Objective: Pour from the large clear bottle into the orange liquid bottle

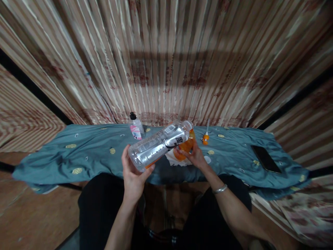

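My left hand (134,178) is wrapped round the base of a large clear plastic bottle (158,144) with a silver label. The bottle lies aslant in the air, its neck toward the upper right. Behind and below that neck is an orange bottle (189,143), partly hidden. My right hand (194,156) has its fingers closed round the orange bottle. I cannot tell whether the two bottles touch. Beneath them a white crumpled tissue (175,160) with an orange patch lies on the cloth. Just right of my right hand is a small white round cap (207,159).
A blue-green patterned cloth (99,163) covers the narrow table. A clear bottle with a black cap and pink label (135,130) stands at the back left. An orange pump head (205,139) with its tube lies back right. A black phone (265,158) rests at the right.
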Available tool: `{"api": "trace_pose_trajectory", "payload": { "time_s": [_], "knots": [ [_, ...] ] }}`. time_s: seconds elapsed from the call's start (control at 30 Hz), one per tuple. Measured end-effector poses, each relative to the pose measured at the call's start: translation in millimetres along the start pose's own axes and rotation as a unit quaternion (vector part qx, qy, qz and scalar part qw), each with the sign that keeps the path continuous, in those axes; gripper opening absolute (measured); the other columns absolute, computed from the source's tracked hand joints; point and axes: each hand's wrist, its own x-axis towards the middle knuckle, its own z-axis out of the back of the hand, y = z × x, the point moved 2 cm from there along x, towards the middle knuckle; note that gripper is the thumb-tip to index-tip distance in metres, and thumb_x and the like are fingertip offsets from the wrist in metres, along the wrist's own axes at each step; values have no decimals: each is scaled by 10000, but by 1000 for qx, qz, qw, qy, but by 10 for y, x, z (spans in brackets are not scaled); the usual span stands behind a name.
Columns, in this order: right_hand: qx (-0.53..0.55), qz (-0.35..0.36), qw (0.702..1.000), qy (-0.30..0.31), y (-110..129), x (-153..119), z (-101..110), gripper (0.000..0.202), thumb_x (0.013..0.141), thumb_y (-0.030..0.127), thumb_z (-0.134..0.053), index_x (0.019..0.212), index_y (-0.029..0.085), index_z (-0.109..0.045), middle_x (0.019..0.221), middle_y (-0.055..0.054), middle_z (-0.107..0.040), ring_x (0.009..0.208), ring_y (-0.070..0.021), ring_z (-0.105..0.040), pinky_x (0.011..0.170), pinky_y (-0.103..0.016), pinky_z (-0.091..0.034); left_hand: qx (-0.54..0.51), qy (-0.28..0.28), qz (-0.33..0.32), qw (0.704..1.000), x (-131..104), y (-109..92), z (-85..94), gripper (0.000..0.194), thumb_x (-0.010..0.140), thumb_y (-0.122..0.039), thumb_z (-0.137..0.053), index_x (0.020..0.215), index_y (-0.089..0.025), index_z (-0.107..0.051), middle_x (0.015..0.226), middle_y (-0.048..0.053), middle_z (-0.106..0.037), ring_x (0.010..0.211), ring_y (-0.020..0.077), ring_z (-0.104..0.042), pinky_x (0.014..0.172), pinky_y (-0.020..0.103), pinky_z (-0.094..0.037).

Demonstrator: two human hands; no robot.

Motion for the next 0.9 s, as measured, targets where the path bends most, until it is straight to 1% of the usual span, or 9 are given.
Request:
{"api": "trace_pose_trajectory", "payload": {
  "time_s": [0.13,0.2,0.27,0.37,0.47,0.57,0.77,0.9],
  "knots": [
    [0,-9,1000,2,-3,-3,1,914,751,609,-839,1476,167,-502,1173,-155,-778,1047,-372,-764,916,-526,-631,-4,13,1,1000,44,3,19,1030,571,-325,-1003,1476,-293,-513,1438,97,-612,1277,274,-669,1076,362,-553],
    [10,-5,1000,4,-6,-4,-5,922,756,609,-834,1488,169,-490,1188,-157,-775,1062,-371,-762,931,-529,-629,-5,18,1,1000,66,3,27,1032,569,-324,-1004,1475,-291,-511,1442,98,-609,1285,275,-664,1081,363,-550],
    [17,-8,1000,2,-12,-7,-11,923,751,611,-834,1485,172,-488,1205,-161,-774,1084,-376,-760,954,-539,-624,-2,24,-3,1000,85,5,33,1027,576,-326,-1001,1477,-289,-509,1447,100,-605,1295,277,-659,1083,364,-548],
    [14,-18,1000,-3,-15,-11,-14,899,734,611,-843,1443,170,-511,1169,-159,-784,1068,-382,-768,944,-540,-633,9,28,-15,999,103,21,41,1018,587,-327,-998,1480,-284,-512,1447,102,-604,1290,276,-661,1089,365,-541],
    [14,-15,1000,3,3,-13,-5,861,736,608,-841,1408,172,-526,1158,-153,-788,1068,-376,-772,930,-521,-644,14,26,-21,999,102,55,53,1026,582,-332,-1002,1483,-284,-514,1441,100,-606,1291,280,-658,1090,371,-539],
    [9,-4,1000,2,27,-11,8,858,750,610,-829,1423,179,-516,1184,-149,-783,1099,-372,-765,945,-518,-640,21,25,-25,999,87,83,61,1026,583,-336,-1005,1484,-291,-516,1442,98,-603,1303,282,-649,1090,375,-539],
    [-8,-15,1000,-8,37,-1,27,919,730,627,-836,1447,161,-501,1238,-169,-770,1187,-394,-730,970,-520,-624,42,19,-38,998,55,82,50,1035,592,-365,-1009,1498,-292,-514,1449,99,-596,1307,292,-645,1128,407,-515],
    [-9,-20,1000,-2,45,3,24,900,729,628,-830,1427,160,-508,1205,-165,-775,1163,-397,-740,959,-519,-622,42,7,-40,998,47,68,50,1055,576,-388,-1019,1502,-284,-523,1461,107,-588,1334,311,-629,1148,426,-503]
  ]
}}
